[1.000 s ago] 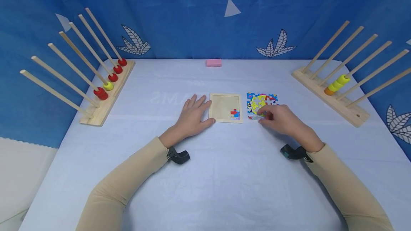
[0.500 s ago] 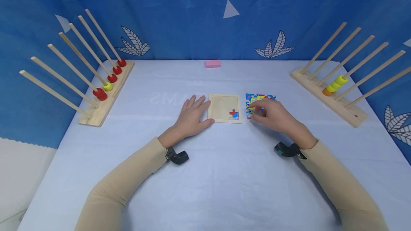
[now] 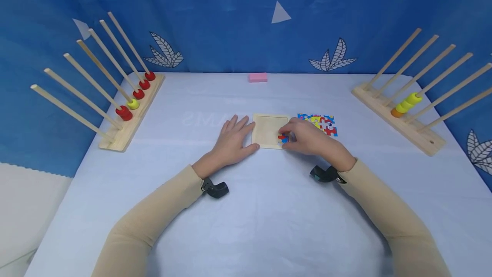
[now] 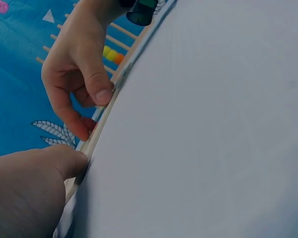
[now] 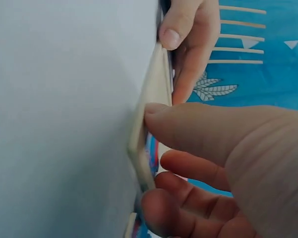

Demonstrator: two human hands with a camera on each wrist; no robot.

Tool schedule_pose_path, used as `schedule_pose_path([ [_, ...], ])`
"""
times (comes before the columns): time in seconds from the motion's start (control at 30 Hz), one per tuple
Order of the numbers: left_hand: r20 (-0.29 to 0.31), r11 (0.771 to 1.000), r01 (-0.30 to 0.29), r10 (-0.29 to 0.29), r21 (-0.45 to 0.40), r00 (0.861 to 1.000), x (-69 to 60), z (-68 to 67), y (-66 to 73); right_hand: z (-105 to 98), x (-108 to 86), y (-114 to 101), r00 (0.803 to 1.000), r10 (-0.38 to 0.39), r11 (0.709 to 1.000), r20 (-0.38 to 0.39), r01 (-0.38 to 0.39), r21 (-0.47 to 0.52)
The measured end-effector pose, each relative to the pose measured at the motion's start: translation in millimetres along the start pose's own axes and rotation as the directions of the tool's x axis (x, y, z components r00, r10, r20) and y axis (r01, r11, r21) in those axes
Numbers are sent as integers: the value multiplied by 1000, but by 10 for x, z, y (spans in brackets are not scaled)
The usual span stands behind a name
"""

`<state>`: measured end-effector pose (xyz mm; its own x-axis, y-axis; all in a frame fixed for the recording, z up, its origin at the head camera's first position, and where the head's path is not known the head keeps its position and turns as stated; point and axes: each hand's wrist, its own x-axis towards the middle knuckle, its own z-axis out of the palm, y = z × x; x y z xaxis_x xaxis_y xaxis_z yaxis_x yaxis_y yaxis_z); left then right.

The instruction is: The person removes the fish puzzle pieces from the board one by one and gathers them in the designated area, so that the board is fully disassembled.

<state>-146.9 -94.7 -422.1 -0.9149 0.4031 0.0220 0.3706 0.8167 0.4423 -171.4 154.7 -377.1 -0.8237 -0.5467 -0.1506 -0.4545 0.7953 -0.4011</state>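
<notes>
A square wooden puzzle tray (image 3: 266,131) lies mid-table, with a few red and blue jigsaw pieces (image 3: 283,139) in its lower right corner. My left hand (image 3: 230,142) lies spread beside it, thumb and index fingertips touching the left edge. Over the corner pieces bends my right hand (image 3: 307,137), thumb and curled index finger on either side of a red-and-blue piece; its fingers partly hide it. To the right of the tray, a colourful assembled jigsaw (image 3: 330,128) lies partly under the right hand. The right wrist view shows the right thumb (image 5: 163,119) at the tray's rim.
Wooden peg stands flank the table: the left one (image 3: 115,140) carries red and yellow beads, the right one (image 3: 426,140) yellow and orange. A pink block (image 3: 258,77) sits at the back edge, before a blue curtain (image 3: 230,20).
My right hand has moved left from the assembled jigsaw to the tray's lower right corner, uncovering the jigsaw's right side. The left hand stays by the tray. The head view has shifted slightly.
</notes>
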Motion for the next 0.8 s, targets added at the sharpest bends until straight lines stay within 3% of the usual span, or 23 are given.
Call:
schedule_pose_path([
  [0.27, -2, 1000, -4, 4, 4, 1000, 3, 7, 1, 25, -15, 23, 1000, -24, 999, -2, 24, 21],
  [0.8, -3, 1000, -13, 13, -5, 1000, 4, 4, -3, 28, 2, 34, 1000, 27, 997, 12, -28, 72],
])
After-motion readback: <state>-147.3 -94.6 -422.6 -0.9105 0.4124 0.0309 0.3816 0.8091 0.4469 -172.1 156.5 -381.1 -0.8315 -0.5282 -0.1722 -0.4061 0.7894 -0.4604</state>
